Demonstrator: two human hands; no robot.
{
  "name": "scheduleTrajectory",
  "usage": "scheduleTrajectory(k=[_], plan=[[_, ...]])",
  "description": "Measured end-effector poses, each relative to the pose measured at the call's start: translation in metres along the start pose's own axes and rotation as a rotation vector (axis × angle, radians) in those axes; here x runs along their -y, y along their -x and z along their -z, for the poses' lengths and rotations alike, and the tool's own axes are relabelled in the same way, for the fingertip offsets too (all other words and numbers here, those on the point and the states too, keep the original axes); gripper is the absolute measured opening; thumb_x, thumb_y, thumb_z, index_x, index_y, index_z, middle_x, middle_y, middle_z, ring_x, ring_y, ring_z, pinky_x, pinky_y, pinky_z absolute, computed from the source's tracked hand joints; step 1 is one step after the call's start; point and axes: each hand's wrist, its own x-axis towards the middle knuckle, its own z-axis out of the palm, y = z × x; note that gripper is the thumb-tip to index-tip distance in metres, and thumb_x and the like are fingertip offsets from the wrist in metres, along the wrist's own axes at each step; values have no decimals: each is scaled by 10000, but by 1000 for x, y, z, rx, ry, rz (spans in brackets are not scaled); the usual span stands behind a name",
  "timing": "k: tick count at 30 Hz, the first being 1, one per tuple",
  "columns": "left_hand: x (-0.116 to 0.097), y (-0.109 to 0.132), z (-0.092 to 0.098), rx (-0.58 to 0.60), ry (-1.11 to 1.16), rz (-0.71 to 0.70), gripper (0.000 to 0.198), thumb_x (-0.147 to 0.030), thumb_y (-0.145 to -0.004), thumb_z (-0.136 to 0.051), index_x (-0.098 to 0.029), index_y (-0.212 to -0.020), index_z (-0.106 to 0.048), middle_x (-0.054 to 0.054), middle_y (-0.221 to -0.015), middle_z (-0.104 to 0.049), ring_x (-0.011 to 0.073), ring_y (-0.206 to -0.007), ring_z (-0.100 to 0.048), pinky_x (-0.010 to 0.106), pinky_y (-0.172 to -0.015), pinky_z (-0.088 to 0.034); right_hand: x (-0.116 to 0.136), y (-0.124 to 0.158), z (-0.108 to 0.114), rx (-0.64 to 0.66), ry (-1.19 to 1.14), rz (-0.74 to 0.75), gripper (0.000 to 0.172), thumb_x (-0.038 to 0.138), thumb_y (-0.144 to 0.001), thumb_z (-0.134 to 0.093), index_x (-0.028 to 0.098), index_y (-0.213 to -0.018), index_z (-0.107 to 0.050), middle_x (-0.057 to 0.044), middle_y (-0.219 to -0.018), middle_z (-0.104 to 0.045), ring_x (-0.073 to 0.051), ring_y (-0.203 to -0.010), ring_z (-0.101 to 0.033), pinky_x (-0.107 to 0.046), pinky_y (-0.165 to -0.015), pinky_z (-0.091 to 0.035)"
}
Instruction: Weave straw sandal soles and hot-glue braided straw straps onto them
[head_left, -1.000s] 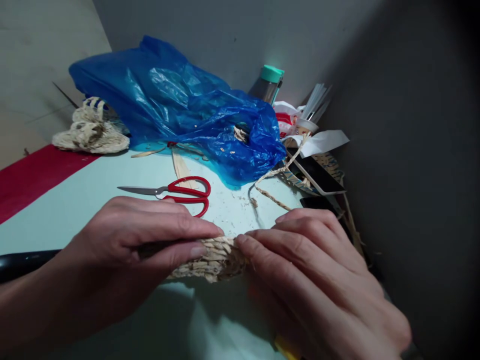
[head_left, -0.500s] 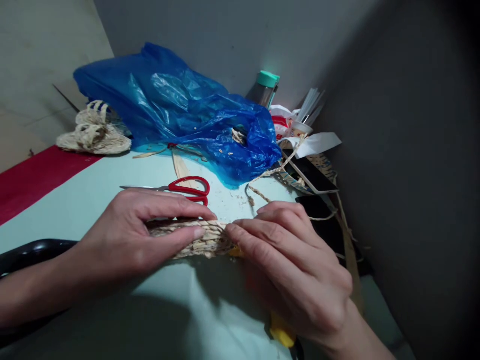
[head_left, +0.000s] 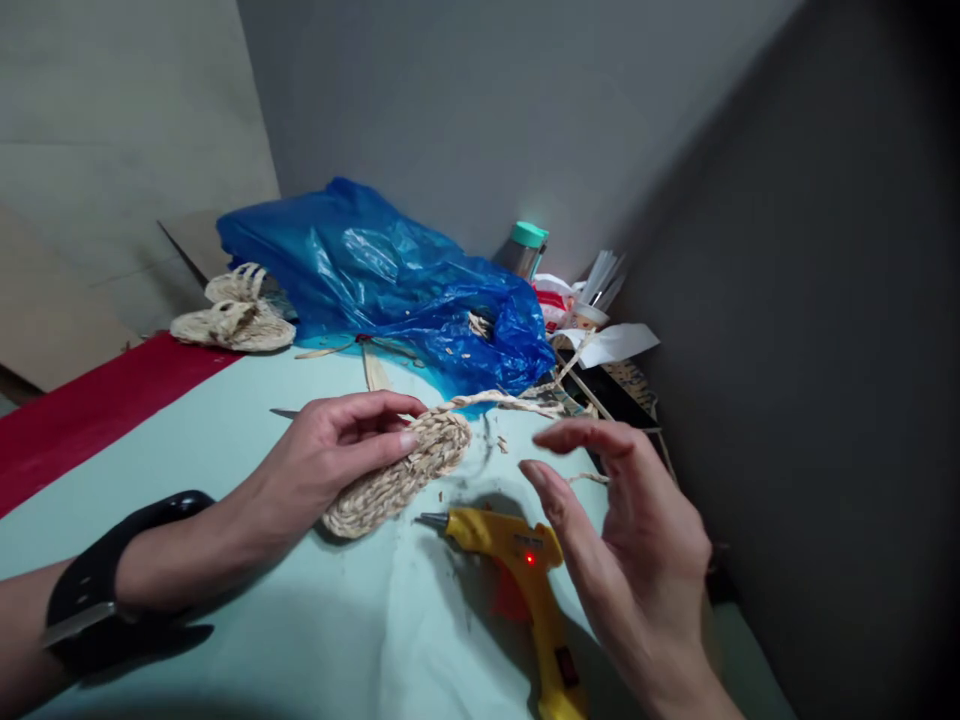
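Observation:
My left hand (head_left: 360,440) grips a braided straw sole (head_left: 397,480) between thumb and fingers, just over the table. From the sole's far end a loose straw braid (head_left: 495,398) runs off to the right. My right hand (head_left: 622,530) is in the air at the right, thumb and fingers apart, holding nothing. Between the sole and that hand lies a yellow hot glue gun (head_left: 536,580), its red light lit and its nozzle pointing left. Most of the scissors is hidden behind my left hand; one blade tip (head_left: 283,413) shows.
A crumpled blue plastic bag (head_left: 390,270) lies at the back. Woven straw slippers (head_left: 236,320) sit at the far left near a red strip (head_left: 135,400). A green-lidded bottle (head_left: 525,248), a cup with clear sticks (head_left: 596,300) and white paper (head_left: 615,343) crowd the back right.
My right hand has let go of the sole and moved right, fingers opened. The sole is now tilted in my left hand, and the glue gun has come into view. The camera view has shifted.

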Motion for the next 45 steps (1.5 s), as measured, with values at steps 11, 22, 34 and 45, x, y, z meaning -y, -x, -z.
scheduleTrajectory(k=[11,22,34,45], plan=[[0,6,-15,143,370,12,298,-374,-790,-853,-250,-1054,-792,22,-986,-783,187,-931,-706,258,-812,-560,25,-4,-16,382,-303,-314,195,384,-1015,-555,196,-1023,-606,5,-784,-722,-108,-598,-647,-194,-532,-477],[-3,16,-16,241,274,-95,322,-344,-829,-816,-311,-1145,-768,15,-1162,-749,215,-1122,-668,263,-939,-533,27,-1,-11,504,-305,-385,194,390,-1045,-496,247,-922,-538,44,-624,-598,-121,-497,-544,-232,-496,-414],[-22,1,-1,-19,467,-77,204,-294,-777,-797,-209,-962,-810,54,-1057,-750,222,-980,-676,259,-766,-581,9,-4,-7,372,-366,-533,288,494,-997,-566,224,-896,-557,33,-610,-586,-153,-505,-607,-261,-487,-469],[-25,-17,23,-214,331,-139,136,-138,-743,-838,-215,-835,-773,-53,-818,-716,81,-719,-631,148,-670,-542,13,0,0,465,-806,-615,209,449,-1025,-594,248,-972,-607,46,-624,-604,-107,-485,-539,-225,-470,-431]])
